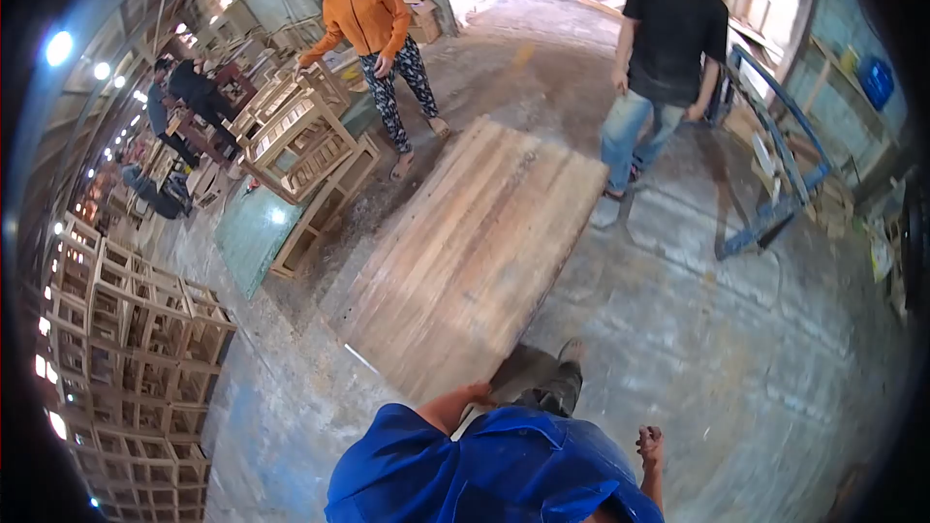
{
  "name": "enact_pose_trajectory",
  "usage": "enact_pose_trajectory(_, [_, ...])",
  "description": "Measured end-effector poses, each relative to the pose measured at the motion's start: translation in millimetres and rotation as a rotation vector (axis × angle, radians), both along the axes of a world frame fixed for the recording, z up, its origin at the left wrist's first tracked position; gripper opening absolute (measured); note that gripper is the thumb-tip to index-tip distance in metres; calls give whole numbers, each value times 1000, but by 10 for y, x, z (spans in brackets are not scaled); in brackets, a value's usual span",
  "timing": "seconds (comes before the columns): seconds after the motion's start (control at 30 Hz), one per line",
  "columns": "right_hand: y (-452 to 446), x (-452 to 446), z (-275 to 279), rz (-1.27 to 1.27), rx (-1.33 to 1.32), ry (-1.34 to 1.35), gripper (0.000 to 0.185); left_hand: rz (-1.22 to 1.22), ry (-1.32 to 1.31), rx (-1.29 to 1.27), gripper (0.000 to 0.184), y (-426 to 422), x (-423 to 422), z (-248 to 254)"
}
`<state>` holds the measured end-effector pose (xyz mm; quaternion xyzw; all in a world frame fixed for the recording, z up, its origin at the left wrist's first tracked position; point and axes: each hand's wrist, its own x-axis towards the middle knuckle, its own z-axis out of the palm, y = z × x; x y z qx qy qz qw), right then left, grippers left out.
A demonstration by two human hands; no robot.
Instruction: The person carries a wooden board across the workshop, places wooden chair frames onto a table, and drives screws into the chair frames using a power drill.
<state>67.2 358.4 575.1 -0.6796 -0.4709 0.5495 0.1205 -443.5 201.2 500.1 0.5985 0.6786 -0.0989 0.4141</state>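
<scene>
Brown, lengthwise-striped wooden panel (475,257)

A vivid blue shirt (504,460), loose and creased, is worn with dark trousers (564,387); the left hand (477,392) and right hand (649,443) are left bare, as are the forearms (447,411).
</scene>
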Motion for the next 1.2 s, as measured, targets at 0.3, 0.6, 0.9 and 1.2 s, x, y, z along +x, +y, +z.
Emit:
enact_pose_trajectory(0.3, [2275,28,165,-24,-197,-124,44,738,-3,159,69,2162,-861,396])
enact_pose_trajectory(0.6, [4597,-223,-403,519,-182,-291,39,1042,-65,471,64,4134,-850,359])
enact_pose_trajectory(0.9, [8468,-1523,-481,609,10,-335,38,1022,-134,-119,59,4367,465,137])
enact_pose_trajectory(1.2, [9368,-4240,331,402,134,3,32,1156,-151,-68,58,4802,-297,-24])
